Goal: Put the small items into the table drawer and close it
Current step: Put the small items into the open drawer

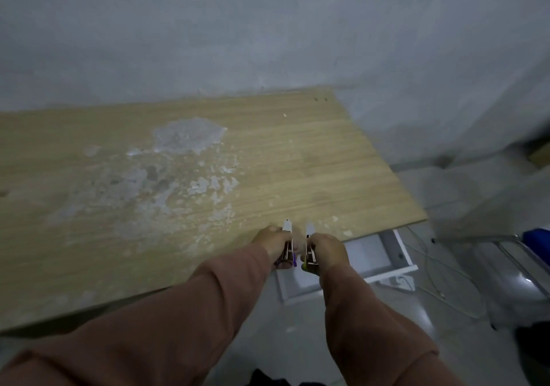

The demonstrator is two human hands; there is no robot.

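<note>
A white table drawer (369, 259) stands pulled out under the front right edge of the wooden table (268, 162). What shows of its inside is bare. My left hand (275, 243) is closed around a small wooden clip-like item with a purple end (288, 237). My right hand (326, 251) grips a similar small item with a yellow-green end (309, 241). Both hands sit side by side at the table's front edge, over the left part of the drawer. Both arms wear brown sleeves.
The tabletop carries pale peeled patches (184, 138) and stands against a grey wall (238, 28). White cables (440, 284) trail on the floor to the right of the drawer. A metal-framed thing with a blue part (532, 238) stands at far right.
</note>
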